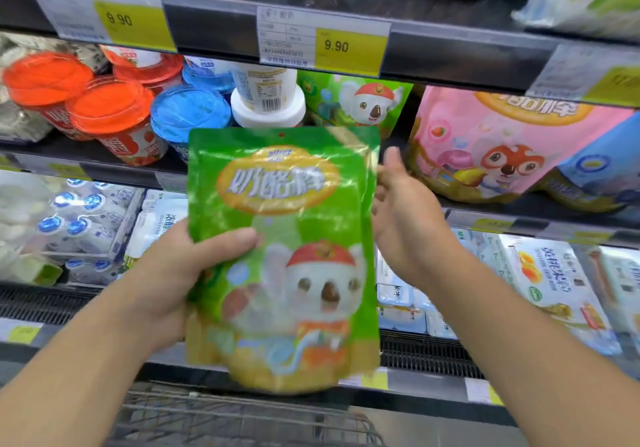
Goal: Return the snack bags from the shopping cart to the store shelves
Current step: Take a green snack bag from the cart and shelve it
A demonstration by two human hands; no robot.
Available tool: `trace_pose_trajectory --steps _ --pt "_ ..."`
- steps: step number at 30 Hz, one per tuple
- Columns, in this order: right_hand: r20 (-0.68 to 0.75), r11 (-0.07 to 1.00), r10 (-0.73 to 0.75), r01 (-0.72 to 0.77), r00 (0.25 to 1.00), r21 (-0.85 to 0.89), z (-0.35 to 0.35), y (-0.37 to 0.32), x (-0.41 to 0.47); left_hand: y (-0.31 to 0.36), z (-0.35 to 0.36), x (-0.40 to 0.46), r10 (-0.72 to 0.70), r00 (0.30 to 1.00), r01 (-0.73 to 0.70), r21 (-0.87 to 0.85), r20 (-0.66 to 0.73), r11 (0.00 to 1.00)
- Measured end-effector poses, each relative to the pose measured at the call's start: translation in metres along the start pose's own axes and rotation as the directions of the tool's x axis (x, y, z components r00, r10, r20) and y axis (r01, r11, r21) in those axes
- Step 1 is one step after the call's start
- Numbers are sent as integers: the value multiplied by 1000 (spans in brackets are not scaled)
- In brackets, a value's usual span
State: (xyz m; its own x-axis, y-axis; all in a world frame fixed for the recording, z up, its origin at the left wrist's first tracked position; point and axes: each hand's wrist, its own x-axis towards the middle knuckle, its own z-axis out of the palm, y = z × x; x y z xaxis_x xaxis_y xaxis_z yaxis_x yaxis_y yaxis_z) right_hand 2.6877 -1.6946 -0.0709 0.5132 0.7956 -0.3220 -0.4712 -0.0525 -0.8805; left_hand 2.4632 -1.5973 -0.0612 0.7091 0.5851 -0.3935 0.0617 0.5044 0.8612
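Green snack bag (282, 259) held upright before the store shelves (450, 55)
Left hand (180, 273) pinches its left edge, thumb across the front; right hand (403, 218), fingers spread, hovers beside its right edge, above the shopping cart (242, 415)

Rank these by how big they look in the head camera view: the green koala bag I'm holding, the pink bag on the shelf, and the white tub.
1. green koala bag, though it is nearest the camera, which inflates it
2. pink bag, partly hidden by a blue bag
3. white tub
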Motion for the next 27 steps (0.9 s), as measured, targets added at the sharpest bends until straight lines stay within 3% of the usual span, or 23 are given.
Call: trace_pose_trajectory --steps 2,3,5,8,11,14,17,22,27 --pt "187 981 188 -192 964 5 -11 -11 -18 12 25 26 64 996 -63 30 -60 998" --pt "316 983 181 -177 931 -40 -20 -16 -29 15 32 40 105 989 -101 42 -102 994" --pt "378 986 120 -65 918 -154 -28 -21 -35 25 48 66 192 972 -178 109 -138 978" --pt "81 926 -98 121 992 -358 -32 -23 -14 44 71 98 306 944 -262 292 -119 920" --pt "-125 853 -307 215 943 -475 -27 -34 17 61 87 121 359 926 -278 429 -120 859" --pt "-245 733 -413 161 877 -661 -24 -35 53 70 102 137 441 865 -262 536 -238 803" --pt "-240 675 -529 231 814 -701 -20 -26 75 69 111 146 443 805 -208 513 -394 833" --pt "-250 704 -465 183 849 -686 -23 -15 77 45 110 134 550 758 -255 616 -350 745" --pt "-361 785 -391 102 847 -611 -28 2 65 32 93 121 548 684 -157 636 -481 755"
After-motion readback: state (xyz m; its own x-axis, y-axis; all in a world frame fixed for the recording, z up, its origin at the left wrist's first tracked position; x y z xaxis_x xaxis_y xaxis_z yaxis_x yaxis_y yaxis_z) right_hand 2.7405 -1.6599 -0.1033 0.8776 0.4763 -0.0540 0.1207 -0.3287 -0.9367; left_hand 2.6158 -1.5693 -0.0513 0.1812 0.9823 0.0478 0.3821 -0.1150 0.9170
